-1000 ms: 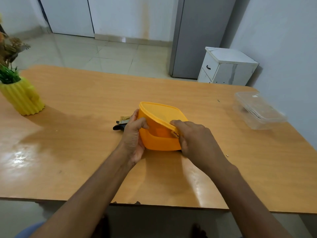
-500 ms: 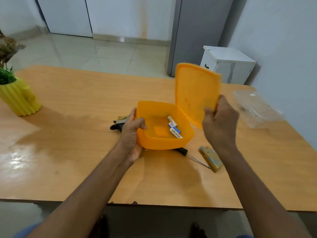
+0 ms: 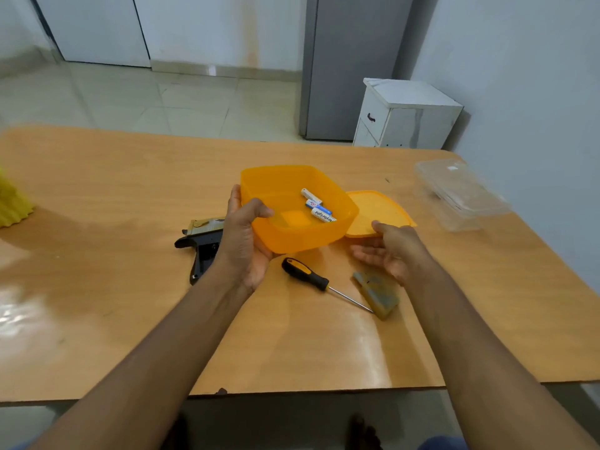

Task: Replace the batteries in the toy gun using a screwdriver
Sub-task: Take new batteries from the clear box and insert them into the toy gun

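My left hand (image 3: 245, 245) grips the left wall of an open orange box (image 3: 293, 237), which is tilted up off the table. Three white and blue batteries (image 3: 318, 206) lie inside it. The orange lid (image 3: 378, 211) lies flat on the table just right of the box. My right hand (image 3: 389, 251) hovers open beside the lid's near edge, fingers spread, thumb close to the lid. A screwdriver (image 3: 306, 276) with a black and yellow handle lies in front of the box. The black toy gun (image 3: 203, 246) lies left of my left hand, partly hidden. An olive battery cover (image 3: 378, 295) rests at the screwdriver's tip.
A clear plastic container (image 3: 459, 193) stands at the table's far right near the wall. A yellow ribbed pot (image 3: 11, 203) sits at the left edge. The wooden table (image 3: 113, 287) ends close to my body. A white cabinet (image 3: 402, 115) stands beyond the table.
My right hand took the lid off the box, laid it flat on the table to the right and let it go. The left hand tipped the box up, which shows the screwdriver and cover.
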